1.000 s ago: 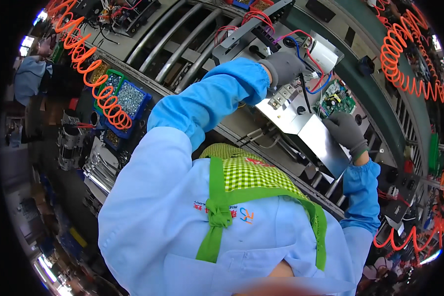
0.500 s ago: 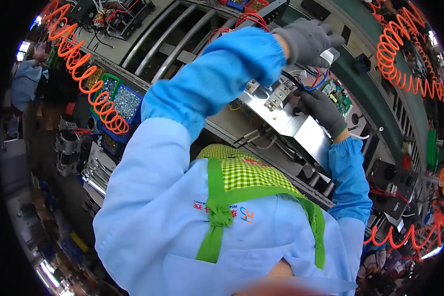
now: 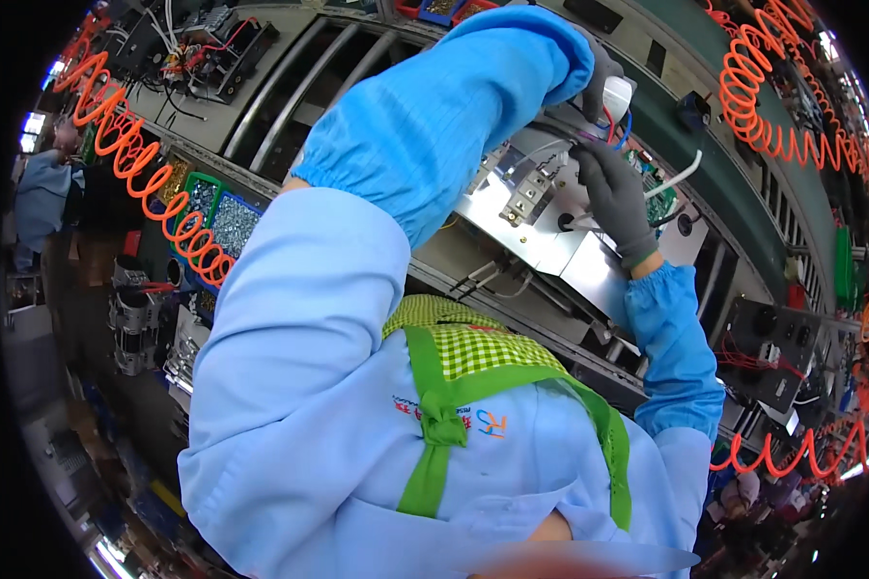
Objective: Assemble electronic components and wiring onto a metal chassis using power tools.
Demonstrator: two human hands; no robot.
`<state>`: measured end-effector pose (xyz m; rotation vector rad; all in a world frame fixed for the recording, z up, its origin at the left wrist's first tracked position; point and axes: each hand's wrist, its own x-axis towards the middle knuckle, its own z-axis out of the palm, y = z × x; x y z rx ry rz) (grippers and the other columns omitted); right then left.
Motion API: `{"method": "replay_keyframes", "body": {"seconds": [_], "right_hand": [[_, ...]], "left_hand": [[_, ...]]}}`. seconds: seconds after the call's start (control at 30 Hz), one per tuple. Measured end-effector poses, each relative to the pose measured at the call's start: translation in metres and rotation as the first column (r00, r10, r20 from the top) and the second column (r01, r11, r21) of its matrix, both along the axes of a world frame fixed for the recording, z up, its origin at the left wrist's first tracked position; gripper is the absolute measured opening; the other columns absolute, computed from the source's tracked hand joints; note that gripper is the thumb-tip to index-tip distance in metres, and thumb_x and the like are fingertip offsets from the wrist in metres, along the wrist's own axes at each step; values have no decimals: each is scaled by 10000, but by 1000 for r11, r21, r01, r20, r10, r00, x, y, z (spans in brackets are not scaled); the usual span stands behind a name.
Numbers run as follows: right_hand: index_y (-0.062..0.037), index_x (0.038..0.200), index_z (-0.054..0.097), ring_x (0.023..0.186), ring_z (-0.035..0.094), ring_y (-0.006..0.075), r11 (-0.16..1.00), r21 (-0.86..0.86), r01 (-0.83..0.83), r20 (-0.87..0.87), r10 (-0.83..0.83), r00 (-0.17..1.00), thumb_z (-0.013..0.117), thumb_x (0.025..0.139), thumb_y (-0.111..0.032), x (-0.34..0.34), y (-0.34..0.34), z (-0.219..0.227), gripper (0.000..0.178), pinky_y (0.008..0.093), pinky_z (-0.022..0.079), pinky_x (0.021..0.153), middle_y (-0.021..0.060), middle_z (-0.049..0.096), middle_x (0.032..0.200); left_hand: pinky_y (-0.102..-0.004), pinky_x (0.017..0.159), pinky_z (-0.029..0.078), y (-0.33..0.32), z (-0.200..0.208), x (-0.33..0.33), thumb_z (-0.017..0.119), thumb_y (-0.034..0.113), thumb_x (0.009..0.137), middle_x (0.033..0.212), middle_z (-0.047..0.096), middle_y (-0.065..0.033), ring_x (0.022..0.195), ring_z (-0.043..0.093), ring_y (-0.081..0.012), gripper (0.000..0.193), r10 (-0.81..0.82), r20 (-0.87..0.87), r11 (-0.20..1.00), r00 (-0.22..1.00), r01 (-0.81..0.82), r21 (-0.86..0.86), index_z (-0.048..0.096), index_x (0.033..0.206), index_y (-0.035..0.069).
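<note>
Working over an open metal unit (image 3: 548, 247) on the line, I bring both gloved hands to its wiring. A second ago my right hand (image 3: 618, 203) was at the edge of the folded cover (image 3: 594, 273); now it is up by the terminal block (image 3: 525, 199), and a white cable (image 3: 684, 174) slants out past my knuckles. With the cover let go, the work appears to centre on the leads. My right fingers bend in among them, but whether they pinch one I cannot tell. My left hand (image 3: 601, 75) is partly hidden by its sleeve, close to a white rounded part (image 3: 617, 96); its grip I cannot tell either. The unit lies ahead of me, beneath both hands. Its sheet metal is smooth and mirror-bright, creased into a crisp fold; the block is squared and pale, pitted with round holes. Matte grey knit gloves meet crinkled blue sleeves, near glossy red and blue wires (image 3: 627, 131) and a green circuit board (image 3: 658, 203).
</note>
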<state>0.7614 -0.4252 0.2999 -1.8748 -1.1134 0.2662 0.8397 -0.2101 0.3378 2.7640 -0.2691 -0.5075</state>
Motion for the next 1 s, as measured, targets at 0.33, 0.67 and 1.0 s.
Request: {"method": "replay_keyframes", "body": {"seconds": [0.33, 0.67, 1.0], "right_hand": [[-49, 1099, 620, 778, 644, 296, 927, 243, -286, 480, 141, 866, 571, 876, -110, -17, 54, 35, 236, 363, 504, 688, 152, 656, 912], [-46, 908, 629, 782, 602, 389, 989, -66, 135, 252, -114, 961, 539, 904, -276, 10, 41, 46, 247, 458, 469, 682, 201, 628, 812], [-24, 845, 650, 781, 611, 390, 668, -716, 203, 325, 62, 944, 462, 910, -289, 33, -28, -3, 332, 477, 474, 739, 203, 640, 808]], "left_hand": [[-401, 863, 496, 28, -22, 34, 825, 421, 586, 1090, 631, -159, 993, 621, -309, 837, -5, -162, 991, 987, -17, -130, 486, 1292, 125], [-400, 818, 508, 20, 5, 4, 783, 369, 661, 1005, 667, -150, 916, 647, -321, 582, 13, -109, 996, 994, -23, -91, 602, 1136, 86], [-364, 806, 520, -53, 51, -33, 791, 325, 701, 1032, 665, -159, 925, 653, -283, 586, 220, 148, 782, 964, -265, 565, 589, 1193, 78]]}}
